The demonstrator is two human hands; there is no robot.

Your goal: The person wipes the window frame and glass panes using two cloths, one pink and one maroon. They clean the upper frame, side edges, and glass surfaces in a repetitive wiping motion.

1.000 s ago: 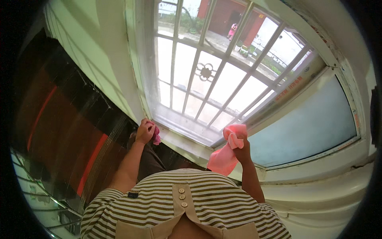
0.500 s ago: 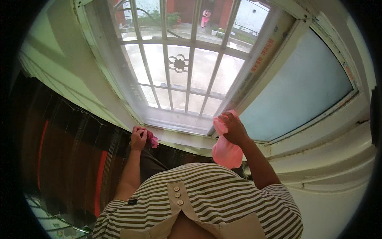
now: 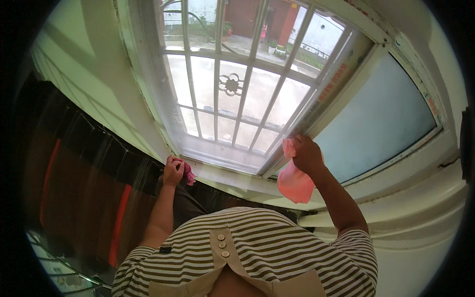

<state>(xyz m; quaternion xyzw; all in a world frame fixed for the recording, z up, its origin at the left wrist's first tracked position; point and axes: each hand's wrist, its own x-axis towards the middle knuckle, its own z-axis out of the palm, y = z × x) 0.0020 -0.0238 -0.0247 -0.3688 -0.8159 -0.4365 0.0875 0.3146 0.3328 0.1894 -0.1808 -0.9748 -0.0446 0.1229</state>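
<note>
My right hand [image 3: 306, 153] is closed around the neck of a pink, translucent spray bottle [image 3: 297, 184], in front of the window frame's lower right corner. Its pink head shows to the left of my fingers, and the rounded body hangs below them. Over by the left end of the sill, my left hand [image 3: 172, 172] grips a crumpled magenta cloth [image 3: 189, 174], which sticks out to the right of the fingers. Ahead of both hands stands a window [image 3: 217, 153] with metal bars [image 3: 216, 79] and a flower-shaped ornament [image 3: 231, 84].
A frosted pane [image 3: 381, 119] fills the right side, beside the window's frame. Dark brown panels with red strips [image 3: 120, 218] lie at the lower left. A pale curved ledge [image 3: 386, 210] runs along the right. Outside, a person in pink [image 3: 263, 32] is near potted plants [image 3: 280, 51].
My right hand has moved right with the spray bottle. The window has shifted slightly rightward in view. My left hand stays by the sill with the cloth.
</note>
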